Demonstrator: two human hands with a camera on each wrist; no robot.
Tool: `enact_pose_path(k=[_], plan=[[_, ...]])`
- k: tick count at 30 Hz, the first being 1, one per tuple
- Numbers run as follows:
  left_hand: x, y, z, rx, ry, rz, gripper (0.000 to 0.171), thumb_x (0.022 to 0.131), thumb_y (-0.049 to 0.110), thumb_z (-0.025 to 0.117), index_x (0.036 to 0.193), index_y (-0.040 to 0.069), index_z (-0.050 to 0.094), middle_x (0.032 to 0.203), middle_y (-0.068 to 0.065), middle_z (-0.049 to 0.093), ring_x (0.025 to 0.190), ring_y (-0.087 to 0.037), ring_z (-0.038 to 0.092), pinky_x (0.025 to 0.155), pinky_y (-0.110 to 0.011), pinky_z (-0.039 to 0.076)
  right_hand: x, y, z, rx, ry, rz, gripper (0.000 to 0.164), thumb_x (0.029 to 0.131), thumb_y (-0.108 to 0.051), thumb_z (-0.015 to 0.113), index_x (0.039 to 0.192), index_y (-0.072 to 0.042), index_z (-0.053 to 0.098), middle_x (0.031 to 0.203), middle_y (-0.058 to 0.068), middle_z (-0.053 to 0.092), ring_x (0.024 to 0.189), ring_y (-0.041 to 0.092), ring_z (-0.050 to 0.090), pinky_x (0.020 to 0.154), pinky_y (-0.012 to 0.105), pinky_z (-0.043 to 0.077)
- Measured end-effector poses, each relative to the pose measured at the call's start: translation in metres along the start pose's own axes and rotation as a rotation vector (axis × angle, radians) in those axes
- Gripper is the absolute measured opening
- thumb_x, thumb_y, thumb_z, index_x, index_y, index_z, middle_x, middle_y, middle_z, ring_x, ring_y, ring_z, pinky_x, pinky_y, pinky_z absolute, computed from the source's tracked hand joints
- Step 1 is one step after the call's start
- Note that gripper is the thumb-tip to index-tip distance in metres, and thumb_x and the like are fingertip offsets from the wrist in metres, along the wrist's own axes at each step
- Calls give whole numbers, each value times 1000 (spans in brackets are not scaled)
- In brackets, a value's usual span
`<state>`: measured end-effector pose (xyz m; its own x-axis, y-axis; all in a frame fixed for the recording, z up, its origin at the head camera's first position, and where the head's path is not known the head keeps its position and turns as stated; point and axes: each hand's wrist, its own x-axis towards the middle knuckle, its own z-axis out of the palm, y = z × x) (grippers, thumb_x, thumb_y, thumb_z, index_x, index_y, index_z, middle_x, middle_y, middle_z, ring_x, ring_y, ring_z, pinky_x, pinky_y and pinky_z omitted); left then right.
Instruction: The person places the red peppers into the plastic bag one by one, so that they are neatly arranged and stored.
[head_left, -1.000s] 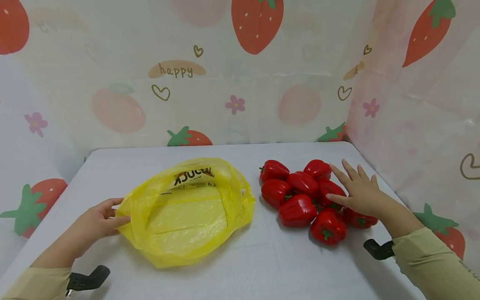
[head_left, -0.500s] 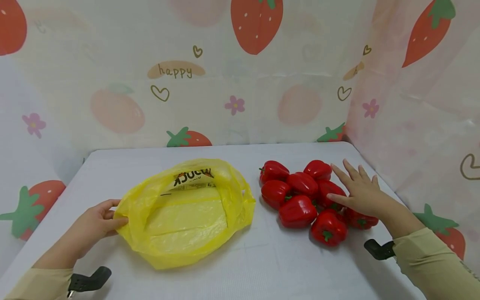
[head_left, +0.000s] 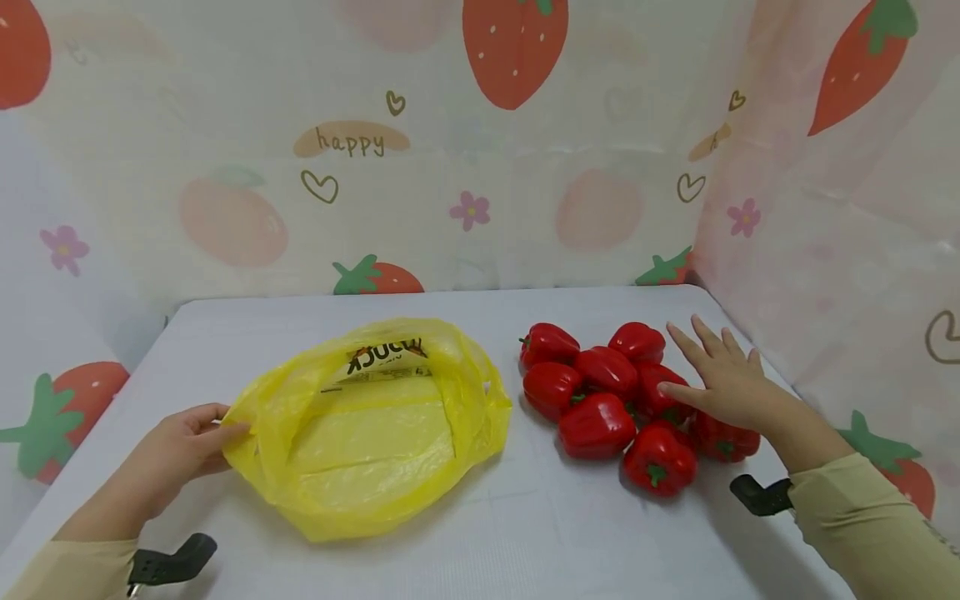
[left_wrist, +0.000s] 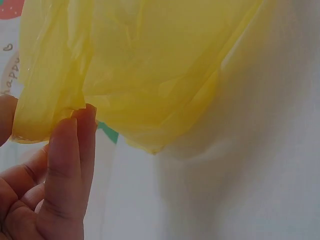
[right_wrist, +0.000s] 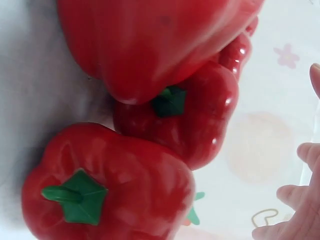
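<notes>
A yellow plastic bag [head_left: 367, 433] lies on the white table with its mouth spread wide and black print on the inner far side. My left hand [head_left: 176, 450] pinches the bag's left edge between thumb and fingers; in the left wrist view, the fingers [left_wrist: 65, 170] meet at a fold of the yellow film [left_wrist: 150, 75]. To the right of the bag sit several red bell peppers [head_left: 596, 425] with green stems, bunched together. Over the right side of that bunch my right hand [head_left: 731, 379] is held with fingers spread, gripping nothing. Large peppers [right_wrist: 110, 185] fill the right wrist view.
White cloth covers the table [head_left: 525, 525], which ends at a far edge against a strawberry-print curtain [head_left: 517, 167]. The same kind of print lines the left and right sides. A black wrist camera mount [head_left: 174, 560] sits below the left hand, another [head_left: 761, 496] below the right.
My left hand has shifted slightly left and drawn the bag's left edge with it, stretching the mouth a little wider. My right hand is nearly still, and the peppers lie as before.
</notes>
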<state>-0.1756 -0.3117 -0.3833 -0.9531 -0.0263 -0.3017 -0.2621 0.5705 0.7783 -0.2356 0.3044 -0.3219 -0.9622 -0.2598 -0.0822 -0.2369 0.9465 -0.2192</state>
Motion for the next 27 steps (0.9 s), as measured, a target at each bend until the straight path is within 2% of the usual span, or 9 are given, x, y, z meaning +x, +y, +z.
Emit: enact_pose_path(k=[4, 16, 23, 27], plan=[[1, 1, -2, 10, 3, -20, 67, 84, 51, 56, 124, -2, 46, 110, -11, 58, 86, -18, 59, 79, -34, 53, -1, -1, -3, -2, 4, 7, 92, 81, -60, 53, 148, -21, 3, 149, 24, -4, 128, 56, -3, 90, 76, -4], [2, 4, -5, 6, 15, -24, 64, 84, 48, 59, 120, -4, 52, 102, -8, 62, 83, -17, 59, 76, -32, 53, -5, 2, -6, -17, 20, 27, 90, 82, -56, 55, 148, -21, 4, 149, 24, -1, 128, 57, -1, 90, 77, 0], [3, 3, -3, 1, 27, 7, 54, 84, 48, 59, 108, 0, 57, 94, -4, 60, 82, -17, 56, 73, -26, 54, -9, 5, -7, 2, 21, 36, 92, 81, -59, 54, 148, -20, 4, 149, 24, -2, 128, 57, -1, 89, 77, -1], [4, 3, -2, -3, 27, 12, 54, 83, 48, 59, 108, 0, 57, 95, -4, 60, 81, -17, 56, 73, -26, 54, -12, 7, -7, 18, 25, 34, 92, 81, -60, 53, 148, -21, 3, 149, 25, -2, 127, 58, -1, 89, 77, -1]])
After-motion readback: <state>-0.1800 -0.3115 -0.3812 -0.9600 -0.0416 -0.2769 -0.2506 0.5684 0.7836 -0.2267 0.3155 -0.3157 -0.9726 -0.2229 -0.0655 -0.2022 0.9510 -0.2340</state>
